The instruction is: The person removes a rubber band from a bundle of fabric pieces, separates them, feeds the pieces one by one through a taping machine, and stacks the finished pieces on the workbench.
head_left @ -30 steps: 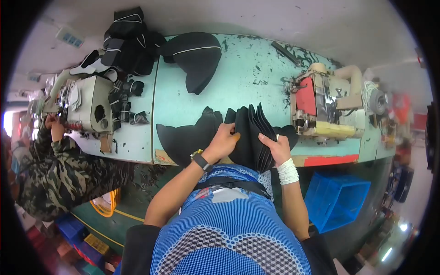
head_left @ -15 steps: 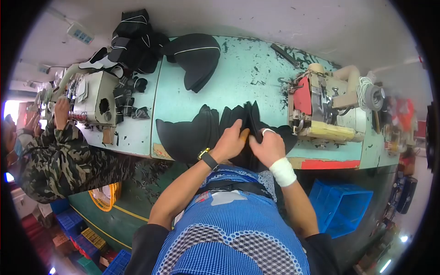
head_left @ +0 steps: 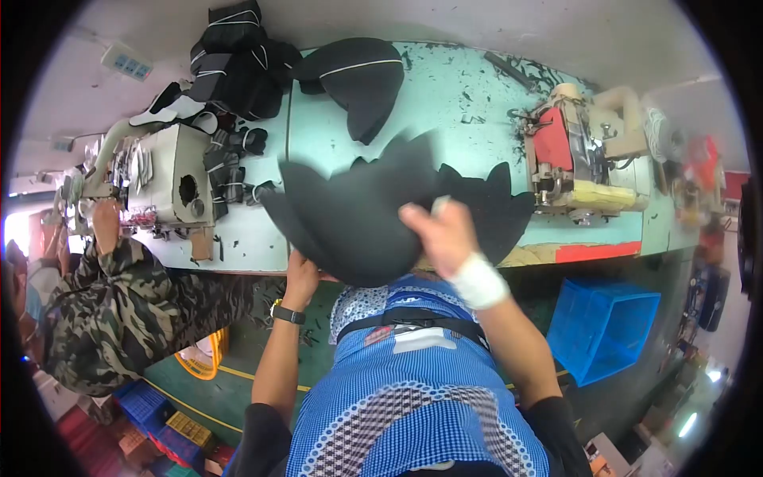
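Note:
Black fabric pieces [head_left: 358, 219], blurred by motion, lie spread in front of me at the table's front edge. My left hand [head_left: 303, 278] is at their lower left edge, its fingers partly hidden beneath them. Over their right part is my right hand [head_left: 445, 234], smeared by motion, with a white wrap at the wrist; whether it grips the fabric is unclear. More black pieces [head_left: 489, 211] with pointed edges rest just right of that hand. Farther back on the table lies a black piece with a white line [head_left: 362, 79].
Sewing machines stand at right [head_left: 576, 163] and left [head_left: 167, 175]. Black bundles [head_left: 238, 75] are piled at the back left. A co-worker in a camouflage sleeve [head_left: 119, 302] sits at the left machine. A blue crate [head_left: 600, 330] is on the floor at right.
The black pieces that stood bunched between my hands are now spread out flatter toward the left. My left hand has moved left and down to their edge, and the hands are farther apart.

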`<state>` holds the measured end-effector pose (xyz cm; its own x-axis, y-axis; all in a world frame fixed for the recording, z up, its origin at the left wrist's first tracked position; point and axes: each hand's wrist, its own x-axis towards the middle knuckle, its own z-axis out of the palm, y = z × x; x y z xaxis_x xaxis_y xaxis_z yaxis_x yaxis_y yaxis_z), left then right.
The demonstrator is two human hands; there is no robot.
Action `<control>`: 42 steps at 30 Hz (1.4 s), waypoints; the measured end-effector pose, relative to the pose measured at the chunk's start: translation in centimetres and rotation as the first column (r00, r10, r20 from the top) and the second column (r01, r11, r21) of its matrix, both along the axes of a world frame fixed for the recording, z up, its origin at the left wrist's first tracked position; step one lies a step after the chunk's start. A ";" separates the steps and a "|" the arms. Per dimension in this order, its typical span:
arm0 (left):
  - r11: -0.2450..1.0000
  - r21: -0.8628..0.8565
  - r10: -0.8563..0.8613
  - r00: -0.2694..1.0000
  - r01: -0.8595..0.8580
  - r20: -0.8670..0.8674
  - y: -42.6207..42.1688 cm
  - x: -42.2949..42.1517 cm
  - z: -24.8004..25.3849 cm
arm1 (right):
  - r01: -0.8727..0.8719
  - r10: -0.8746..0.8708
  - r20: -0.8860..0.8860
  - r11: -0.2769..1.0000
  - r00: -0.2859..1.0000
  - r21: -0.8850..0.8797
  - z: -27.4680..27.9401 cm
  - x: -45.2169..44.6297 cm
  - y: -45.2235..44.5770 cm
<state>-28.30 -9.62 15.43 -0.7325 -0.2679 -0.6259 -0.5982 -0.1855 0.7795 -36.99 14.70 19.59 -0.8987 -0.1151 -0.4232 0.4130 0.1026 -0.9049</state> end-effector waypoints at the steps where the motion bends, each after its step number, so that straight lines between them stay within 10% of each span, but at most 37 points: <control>1: 0.997 0.022 -0.077 0.995 0.076 0.065 -1.3 0.1 -0.5 | 0.031 -0.037 -0.063 0.994 0.997 -0.102 -3.3 0.8 -3.3; 3: 0.975 0.082 -0.218 0.957 0.206 0.194 -4.0 -0.1 -0.8 | -0.276 0.280 0.070 0.812 0.957 0.515 -5.0 1.9 -3.6; 4: 0.977 0.080 -0.212 0.958 0.200 0.195 -5.7 -0.4 -0.4 | -0.281 0.286 0.070 0.811 0.956 0.513 -4.1 2.2 -3.1; 6: 0.651 0.024 -0.594 0.490 0.758 0.639 -8.5 -1.0 1.0 | -0.308 0.437 -0.015 0.657 0.899 0.688 -1.2 3.2 -0.9; 9: 0.541 -0.296 -0.616 0.610 0.787 0.498 -8.5 -4.8 6.8 | 0.066 0.665 -0.387 0.453 0.638 0.889 0.8 2.0 1.3; 11: 0.520 -0.622 -0.699 0.710 0.585 0.083 -5.8 -8.3 4.9 | 0.096 0.662 -0.320 0.353 0.677 0.931 -0.2 1.2 1.1; 13: 0.197 -0.887 -0.762 0.634 0.418 0.130 -2.4 -11.0 0.4 | 0.134 0.627 -0.208 0.164 0.750 0.977 -1.4 0.7 0.3; 15: -0.010 -0.749 -0.829 0.413 0.663 0.377 1.6 -11.7 1.1 | 0.093 0.569 -0.177 0.174 0.803 0.980 -1.6 0.9 2.1; 19: 0.174 -0.803 -0.920 0.384 0.570 0.074 5.6 -9.1 0.0 | -0.024 0.395 -0.069 0.225 0.916 0.974 -1.8 2.2 5.3; 24: 0.178 -0.756 -0.851 0.484 0.630 0.203 5.8 -10.4 -0.9 | 0.035 0.405 -0.103 0.172 0.908 0.985 -1.6 2.0 5.1; 28: 0.165 -0.982 -0.854 0.511 0.091 -0.096 7.8 -9.6 0.4 | 0.077 0.352 -0.195 0.322 0.915 0.944 -2.4 1.3 7.1; 31: 0.768 -0.342 -0.627 0.747 0.542 -0.224 11.6 -9.1 0.7 | 0.062 0.269 -0.209 0.468 0.940 0.882 -2.9 1.0 10.5; 33: 0.803 -0.071 -0.596 0.798 0.592 -0.089 14.8 -9.4 -0.1 | 0.053 0.158 -0.173 0.574 0.972 0.817 -3.2 0.4 12.1; 42: 0.720 -0.517 -0.612 0.775 0.463 -0.157 19.4 -7.2 0.1 | 0.041 0.323 -0.212 0.463 0.922 0.885 -1.8 0.8 9.6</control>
<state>-35.54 9.76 15.58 -0.9607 0.0498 -0.2729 -0.2150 0.4882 0.8459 -36.21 24.33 17.74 -0.9962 0.0060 -0.0865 0.0378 0.9279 -0.3710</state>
